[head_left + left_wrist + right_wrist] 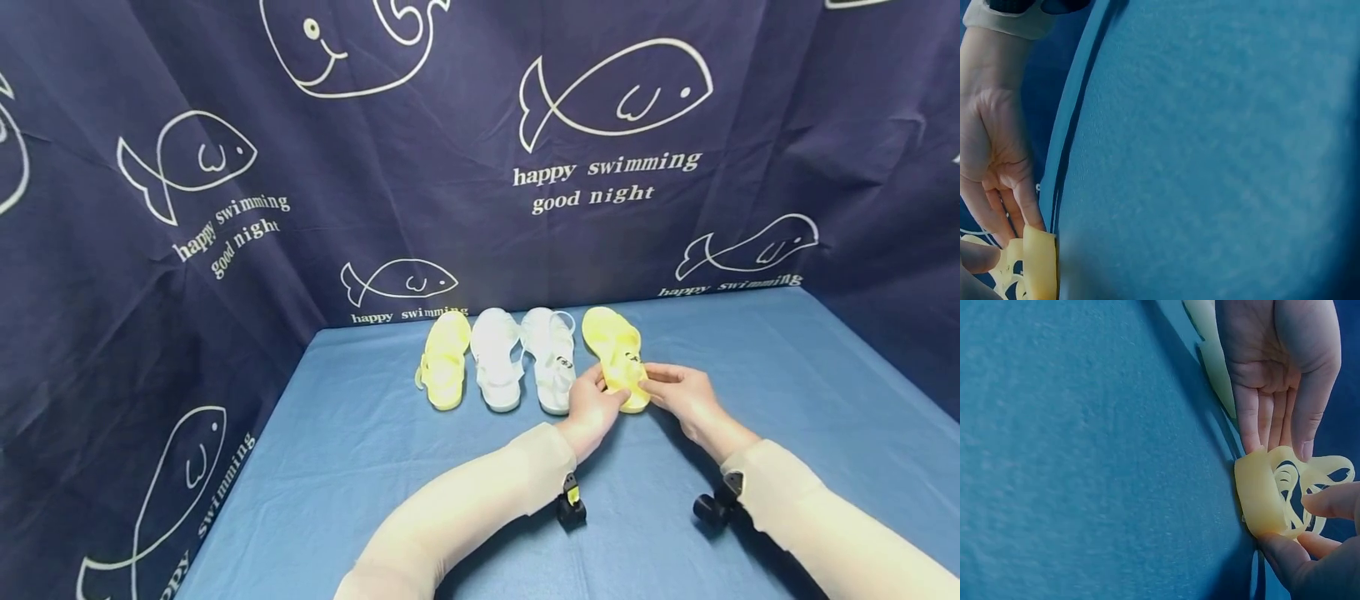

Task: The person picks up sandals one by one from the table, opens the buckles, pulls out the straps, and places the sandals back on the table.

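A yellow sandal (pixel 611 333) lies on the blue cloth, sole down, a small dark ornament on its strap. My left hand (pixel 591 408) grips the near end of this sandal from the left, thumb over its edge. From the right, my right hand (pixel 688 402) pinches the same sandal beside its strap. Up close in the right wrist view, the yellow sandal (pixel 1260 497) shows its rounded end and looped straps between the two hands. Just left of my left hand stands a white sandal (pixel 551 342) with a similar ornament.
Another white sandal (pixel 497 342) and a second yellow sandal (pixel 447 342) continue the row leftward, all lying lengthwise near the back edge. Behind the blue-covered table (pixel 360 500) hangs a dark blue curtain (pixel 480 208) printed with white fish. Small black devices (pixel 572 510) are strapped at both wrists.
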A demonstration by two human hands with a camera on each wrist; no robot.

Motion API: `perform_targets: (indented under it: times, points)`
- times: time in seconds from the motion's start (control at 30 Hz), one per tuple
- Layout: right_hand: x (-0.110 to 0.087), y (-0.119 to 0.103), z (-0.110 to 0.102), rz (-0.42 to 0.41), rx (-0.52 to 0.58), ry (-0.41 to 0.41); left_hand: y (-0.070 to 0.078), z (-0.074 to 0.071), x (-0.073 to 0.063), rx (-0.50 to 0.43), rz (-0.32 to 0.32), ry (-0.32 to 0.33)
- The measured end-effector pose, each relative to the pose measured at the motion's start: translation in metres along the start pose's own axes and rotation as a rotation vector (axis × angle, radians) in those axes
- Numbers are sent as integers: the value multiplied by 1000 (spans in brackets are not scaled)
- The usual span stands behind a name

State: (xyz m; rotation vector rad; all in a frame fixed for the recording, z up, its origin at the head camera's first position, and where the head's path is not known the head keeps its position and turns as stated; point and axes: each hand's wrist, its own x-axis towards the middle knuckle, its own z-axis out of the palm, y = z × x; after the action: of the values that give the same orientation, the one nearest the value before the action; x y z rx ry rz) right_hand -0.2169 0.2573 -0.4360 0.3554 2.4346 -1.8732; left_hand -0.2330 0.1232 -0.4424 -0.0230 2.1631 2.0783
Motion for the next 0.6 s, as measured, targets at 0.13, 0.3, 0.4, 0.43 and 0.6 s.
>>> perform_targets:
  times: [0.13,0.3,0.4,0.43,0.6]
  points:
    - [3,-3,-1,9,-6,2,0,2,3,42,30,1]
    - [6,-6,0,32,-2,-2,2,1,4,128,60,7]
    - [6,-6,-1,39,1,-13,2,-1,5,146,61,-12]
    - [6,-6,-1,44,7,-18,2,-2,5,141,59,-22]
    - [3,-3,1,65,27,-34,-1,-2,3,96,23,-49]
